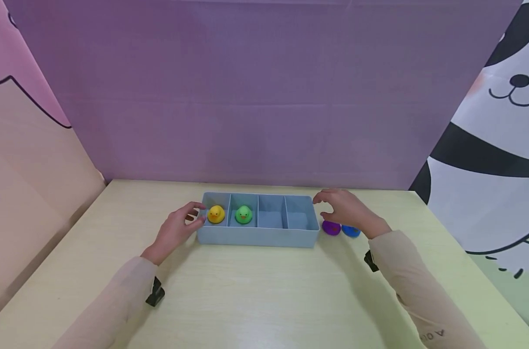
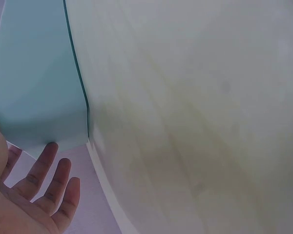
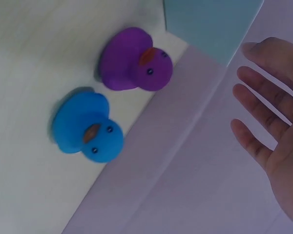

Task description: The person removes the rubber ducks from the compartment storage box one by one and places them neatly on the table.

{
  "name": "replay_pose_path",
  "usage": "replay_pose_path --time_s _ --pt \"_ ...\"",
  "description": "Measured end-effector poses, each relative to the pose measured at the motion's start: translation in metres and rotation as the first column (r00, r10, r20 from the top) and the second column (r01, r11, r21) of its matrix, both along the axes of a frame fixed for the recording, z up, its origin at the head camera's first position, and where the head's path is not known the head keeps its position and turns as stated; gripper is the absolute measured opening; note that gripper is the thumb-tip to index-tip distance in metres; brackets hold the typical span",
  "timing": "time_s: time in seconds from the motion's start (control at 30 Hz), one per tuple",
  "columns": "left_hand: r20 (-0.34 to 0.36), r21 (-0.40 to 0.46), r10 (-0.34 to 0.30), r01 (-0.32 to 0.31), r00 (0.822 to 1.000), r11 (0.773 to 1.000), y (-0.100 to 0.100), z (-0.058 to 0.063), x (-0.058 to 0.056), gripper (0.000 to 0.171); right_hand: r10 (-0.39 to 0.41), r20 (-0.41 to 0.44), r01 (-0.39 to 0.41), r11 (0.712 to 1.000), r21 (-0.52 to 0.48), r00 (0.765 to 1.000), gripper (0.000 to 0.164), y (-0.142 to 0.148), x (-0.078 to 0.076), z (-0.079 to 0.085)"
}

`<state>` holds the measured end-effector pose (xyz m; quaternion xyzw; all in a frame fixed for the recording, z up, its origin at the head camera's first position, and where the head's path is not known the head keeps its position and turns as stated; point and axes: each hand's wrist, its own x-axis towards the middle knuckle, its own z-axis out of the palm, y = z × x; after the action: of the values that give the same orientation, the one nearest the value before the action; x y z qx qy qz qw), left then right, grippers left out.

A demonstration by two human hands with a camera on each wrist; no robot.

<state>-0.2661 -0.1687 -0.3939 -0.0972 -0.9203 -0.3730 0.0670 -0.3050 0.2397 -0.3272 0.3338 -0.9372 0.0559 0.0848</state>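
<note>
A pale blue divided box [image 1: 257, 236] lies lengthwise across the table. Inside it, a yellow rubber duck [image 1: 216, 214] sits in the leftmost compartment and a green rubber duck [image 1: 243, 214] in the one beside it. My left hand [image 1: 176, 230] is at the box's left end, fingers spread and slightly bent, fingertips right at the end wall [image 2: 44, 139]. At the opposite end, my right hand [image 1: 346, 212] hovers by the top corner with fingers apart, holding nothing. Below that hand, a purple rubber duck [image 3: 134, 61] and a blue rubber duck [image 3: 88, 126] stand on the table.
The two right-hand compartments [image 1: 300, 213] of the box hold no ducks. Behind the wooden table [image 1: 256, 295] rises a purple backdrop [image 1: 264, 106]. A panda-printed panel [image 1: 500, 155] borders the right side, and a pink and beige one [image 1: 33, 169] the left.
</note>
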Motion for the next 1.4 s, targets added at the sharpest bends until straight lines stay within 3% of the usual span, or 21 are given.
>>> replay_pose_path --time_s 0.7,0.97,1.4 --pt "0.021 0.002 0.006 -0.006 1.0 1.0 0.0 -0.001 0.0 0.034 0.15 -0.057 -0.151 0.988 -0.02 0.987 0.029 -0.058 -0.005 0.001" --pt "0.01 -0.003 0.012 -0.012 1.0 1.0 0.001 0.0 -0.001 0.033 0.147 -0.007 -0.147 0.989 -0.005 0.989 0.03 -0.082 -0.006 0.005" --pt "0.011 -0.001 0.002 -0.002 1.0 1.0 0.0 0.002 0.001 0.033 0.202 -0.021 -0.201 0.979 0.023 0.979 0.03 -0.113 -0.013 0.001"
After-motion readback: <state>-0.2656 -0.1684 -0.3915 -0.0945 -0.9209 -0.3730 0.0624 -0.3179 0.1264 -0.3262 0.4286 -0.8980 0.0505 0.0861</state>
